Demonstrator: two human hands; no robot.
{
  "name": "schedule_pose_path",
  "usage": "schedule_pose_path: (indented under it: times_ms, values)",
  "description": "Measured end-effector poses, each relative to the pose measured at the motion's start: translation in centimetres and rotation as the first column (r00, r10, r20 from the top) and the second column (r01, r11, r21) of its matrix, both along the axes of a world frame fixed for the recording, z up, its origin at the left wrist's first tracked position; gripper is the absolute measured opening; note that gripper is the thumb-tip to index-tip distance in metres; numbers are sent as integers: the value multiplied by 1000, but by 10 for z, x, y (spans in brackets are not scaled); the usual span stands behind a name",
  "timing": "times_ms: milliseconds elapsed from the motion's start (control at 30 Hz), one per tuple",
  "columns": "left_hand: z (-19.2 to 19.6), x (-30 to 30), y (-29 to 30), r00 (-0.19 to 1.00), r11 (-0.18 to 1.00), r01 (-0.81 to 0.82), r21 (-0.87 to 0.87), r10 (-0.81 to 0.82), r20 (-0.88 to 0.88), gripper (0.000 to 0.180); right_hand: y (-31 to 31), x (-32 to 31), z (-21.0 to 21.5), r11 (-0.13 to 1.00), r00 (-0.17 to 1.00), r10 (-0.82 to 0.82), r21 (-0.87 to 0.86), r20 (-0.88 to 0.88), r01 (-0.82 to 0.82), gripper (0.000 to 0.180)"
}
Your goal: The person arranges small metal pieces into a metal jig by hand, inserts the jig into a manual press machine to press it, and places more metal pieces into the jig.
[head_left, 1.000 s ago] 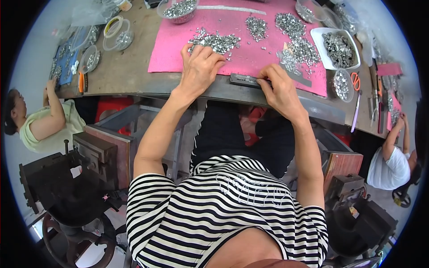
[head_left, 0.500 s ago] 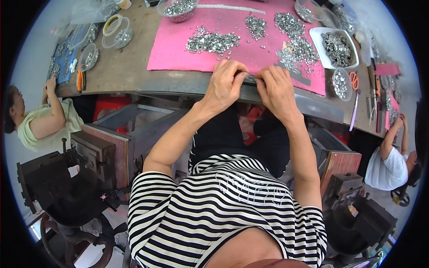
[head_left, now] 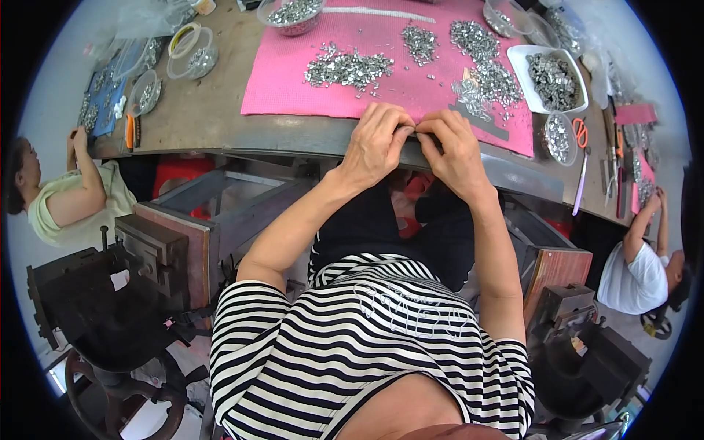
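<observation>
My left hand (head_left: 376, 143) and my right hand (head_left: 449, 147) meet at the front edge of the bench, fingertips pinched close together. Whatever sits between the fingertips is too small and too covered to make out. Just beyond them lies a pink mat (head_left: 279, 88) that carries several heaps of small silvery metal pieces. One wide heap (head_left: 348, 70) is straight ahead of my left hand. Past my right hand lie a heap of longer, thin metal pieces (head_left: 471, 99) and a flat grey strip (head_left: 480, 126).
A white tub (head_left: 517, 62) of metal parts and a round clear tub (head_left: 559, 139) stand at the right, near orange-handled scissors (head_left: 580, 132). Orange-handled pliers (head_left: 130, 132) lie at the left. Co-workers sit on both sides, one in a pale green top (head_left: 73, 205), another in white (head_left: 634, 275).
My hands have drawn slightly closer together at the fingertips. The left co-worker's hands have shifted a little. The heaps and tubs stay where they were.
</observation>
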State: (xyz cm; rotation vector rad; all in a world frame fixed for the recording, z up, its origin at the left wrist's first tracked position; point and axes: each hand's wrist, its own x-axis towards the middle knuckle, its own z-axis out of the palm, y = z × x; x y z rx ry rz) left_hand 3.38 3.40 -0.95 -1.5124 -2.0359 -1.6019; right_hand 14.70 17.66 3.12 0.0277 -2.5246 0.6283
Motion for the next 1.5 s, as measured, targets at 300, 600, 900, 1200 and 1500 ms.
schedule_pose_path:
  times_ms: [300,600,900,1200,1500]
  values:
    - [11,2,-1,978,989,-78,-128,51,-201,12,12,-12,2,985,999,-36,-169,-3,35,9]
    - [5,1,0,964,995,-98,-12,92,-251,19,24,-78,2,972,977,142,-209,159,-107,13]
    - [6,-3,-3,978,999,-44,-14,40,-203,17,27,-105,-12,950,925,290,-189,244,-248,17]
    - [3,-8,-7,981,999,29,-25,-34,-190,18,27,-104,-12,955,943,277,-162,187,-248,16]
    - [7,-25,-27,988,991,-129,-27,126,-91,15,29,-70,0,960,980,123,-270,156,-78,15]
